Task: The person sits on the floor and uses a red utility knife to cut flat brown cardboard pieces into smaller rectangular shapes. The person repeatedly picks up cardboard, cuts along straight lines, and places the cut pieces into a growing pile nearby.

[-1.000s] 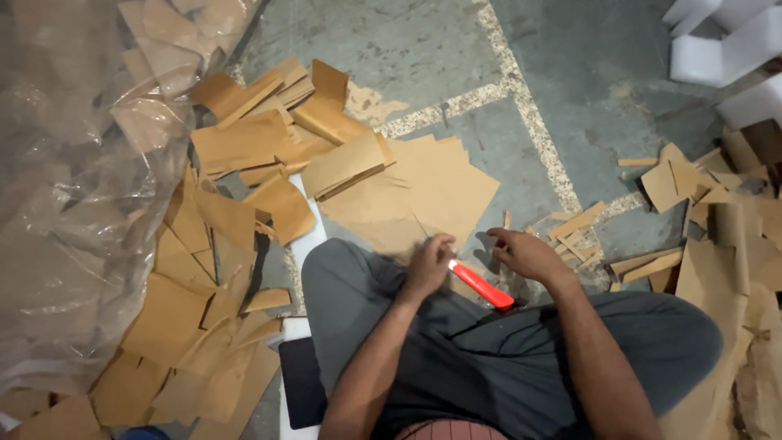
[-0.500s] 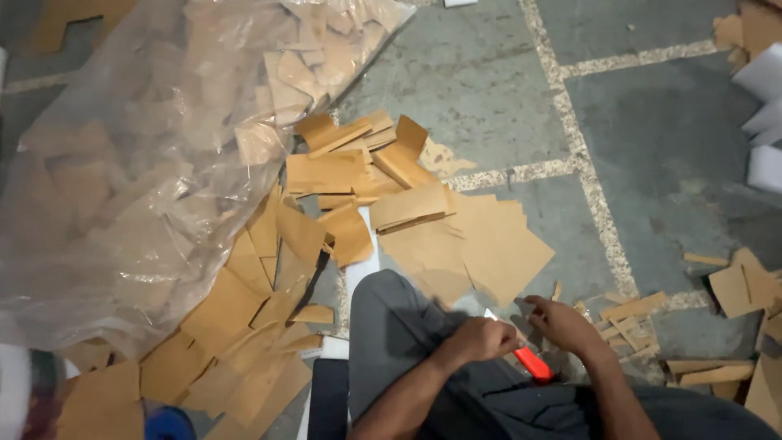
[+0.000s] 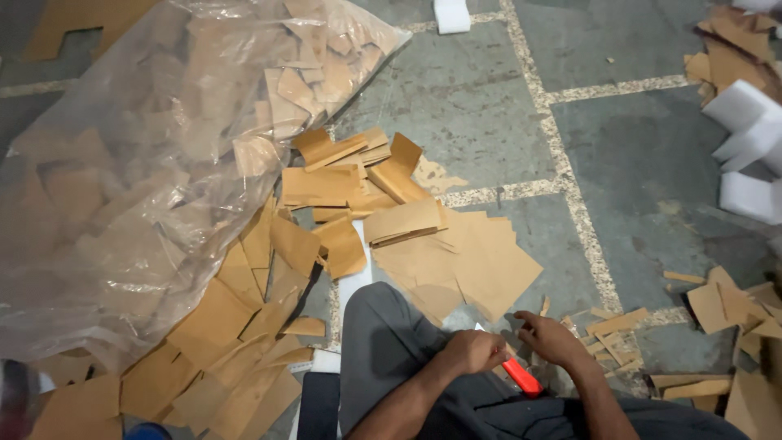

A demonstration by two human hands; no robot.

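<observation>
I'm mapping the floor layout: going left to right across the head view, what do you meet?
Clear plastic bag of cardboard pieces → loose pile of brown cardboard sheets → left hand → red-handled cutter → right hand → white foam blocks.

A large clear plastic bag (image 3: 138, 163) stuffed with brown cardboard scraps fills the far left of the grey stone floor (image 3: 481, 106). A loose heap of flat cardboard pieces (image 3: 244, 326) spreads from the bag's near edge toward the middle, some stacked, some overlapping. White foam blocks (image 3: 745, 151) lie at the far right, with one more foam block (image 3: 453, 15) at the far edge. Thin cardboard strips (image 3: 619, 326) and small offcuts (image 3: 725, 301) are scattered on the near right. Pale joint lines (image 3: 570, 187) cross the floor.
</observation>
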